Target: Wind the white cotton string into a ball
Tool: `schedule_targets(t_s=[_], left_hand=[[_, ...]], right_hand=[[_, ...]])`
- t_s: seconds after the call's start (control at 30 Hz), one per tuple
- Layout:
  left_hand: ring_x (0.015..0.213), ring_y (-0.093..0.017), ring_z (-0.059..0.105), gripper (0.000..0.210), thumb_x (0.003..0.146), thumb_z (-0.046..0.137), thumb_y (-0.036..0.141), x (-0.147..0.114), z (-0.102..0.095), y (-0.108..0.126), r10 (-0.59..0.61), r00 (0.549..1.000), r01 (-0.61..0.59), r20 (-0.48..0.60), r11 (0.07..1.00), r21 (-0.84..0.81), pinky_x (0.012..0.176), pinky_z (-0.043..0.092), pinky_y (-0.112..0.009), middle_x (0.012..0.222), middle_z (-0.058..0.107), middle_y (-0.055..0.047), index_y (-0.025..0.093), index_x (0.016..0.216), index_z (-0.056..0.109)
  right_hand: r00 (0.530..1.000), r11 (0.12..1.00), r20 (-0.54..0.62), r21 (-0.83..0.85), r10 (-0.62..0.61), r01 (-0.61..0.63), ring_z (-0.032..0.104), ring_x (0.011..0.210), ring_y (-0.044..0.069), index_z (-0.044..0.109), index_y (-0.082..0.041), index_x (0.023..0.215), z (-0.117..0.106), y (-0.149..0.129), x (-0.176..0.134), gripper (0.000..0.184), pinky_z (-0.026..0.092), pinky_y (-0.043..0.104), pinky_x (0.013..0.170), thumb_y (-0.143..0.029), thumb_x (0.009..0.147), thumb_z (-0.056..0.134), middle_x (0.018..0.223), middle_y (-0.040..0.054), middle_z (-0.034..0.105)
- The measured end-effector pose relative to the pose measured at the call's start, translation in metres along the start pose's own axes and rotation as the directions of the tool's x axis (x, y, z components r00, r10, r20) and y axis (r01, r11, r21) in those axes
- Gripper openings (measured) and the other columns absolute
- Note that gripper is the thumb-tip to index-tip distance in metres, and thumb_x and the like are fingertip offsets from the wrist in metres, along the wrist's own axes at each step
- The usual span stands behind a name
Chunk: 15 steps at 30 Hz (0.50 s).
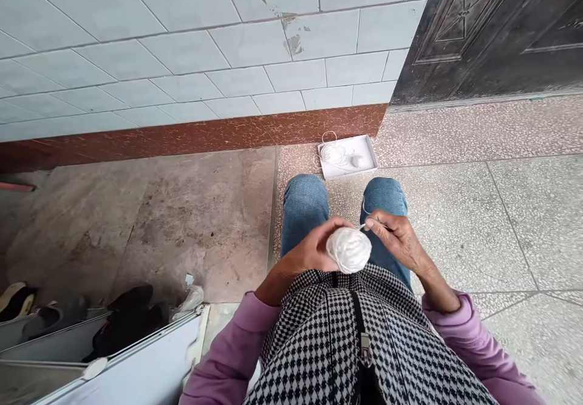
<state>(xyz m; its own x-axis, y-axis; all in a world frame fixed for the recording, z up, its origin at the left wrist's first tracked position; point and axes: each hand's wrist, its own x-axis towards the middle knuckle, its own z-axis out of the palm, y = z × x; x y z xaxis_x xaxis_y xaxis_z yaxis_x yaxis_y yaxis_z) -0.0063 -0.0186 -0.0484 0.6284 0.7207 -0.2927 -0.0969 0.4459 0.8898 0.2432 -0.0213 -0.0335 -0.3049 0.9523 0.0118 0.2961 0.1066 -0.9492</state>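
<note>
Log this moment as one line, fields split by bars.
left hand: holding round white yarn ball | right hand: pinching thin white strand beside it | floor ahead: shallow white rectangular box with loosely coiled white cord

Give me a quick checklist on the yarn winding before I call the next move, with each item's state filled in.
1. Left hand secure on the white yarn ball: ok, fingers wrapped around its side.
2. Right hand holding the strand: ok, pinched at the fingertips beside the ball.
3. Shallow white box sitting flat: ok, on the floor beyond the knees.
4. Loose yarn coils contained: not ok, some loops reach past the box's rim.
5. Strand unbroken from hand to box: cannot tell, too thin to follow.
</note>
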Motion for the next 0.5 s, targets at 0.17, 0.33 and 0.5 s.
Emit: schedule_targets(t_s=[0.17,0.33,0.5], left_hand=[[0.103,-0.027,0.064,0.079,0.058,0.095,0.050,0.015,-0.019,0.004,0.183,0.905,-0.210,-0.384,0.977,-0.029,0.090,0.053,-0.040,0.118,0.068,-0.006,0.026,0.125,0.061],[0.110,-0.026,0.065,0.067,0.062,0.091,0.029,0.015,-0.022,0.008,0.357,0.816,-0.114,-0.455,0.870,0.480,0.102,0.052,-0.041,0.117,0.066,-0.005,0.024,0.121,0.060],[0.112,-0.028,0.067,0.070,0.065,0.093,0.027,0.000,-0.007,0.001,0.056,0.998,-0.044,-0.026,0.938,0.344,0.104,0.052,-0.042,0.119,0.070,-0.007,0.022,0.129,0.065]], right_hand=[[0.991,0.999,0.126,-0.002,0.032,-0.032,0.048,0.063,0.014,0.052,-0.024,0.081,0.041,0.005,-0.012,0.052,0.040,0.030,0.064,-0.060,0.116,0.041,0.070,-0.0022,0.052],[0.971,0.998,0.231,0.015,-0.064,0.062,0.049,0.062,0.014,0.052,-0.024,0.082,0.038,-0.024,-0.026,0.046,0.040,0.031,0.065,-0.050,0.119,0.043,0.071,-0.0025,0.052],[0.997,0.999,0.067,0.045,-0.033,0.030,0.056,0.068,0.016,0.065,-0.022,0.088,0.008,-0.014,-0.007,0.047,0.045,0.031,0.066,-0.058,0.115,0.051,0.077,0.0007,0.063]])
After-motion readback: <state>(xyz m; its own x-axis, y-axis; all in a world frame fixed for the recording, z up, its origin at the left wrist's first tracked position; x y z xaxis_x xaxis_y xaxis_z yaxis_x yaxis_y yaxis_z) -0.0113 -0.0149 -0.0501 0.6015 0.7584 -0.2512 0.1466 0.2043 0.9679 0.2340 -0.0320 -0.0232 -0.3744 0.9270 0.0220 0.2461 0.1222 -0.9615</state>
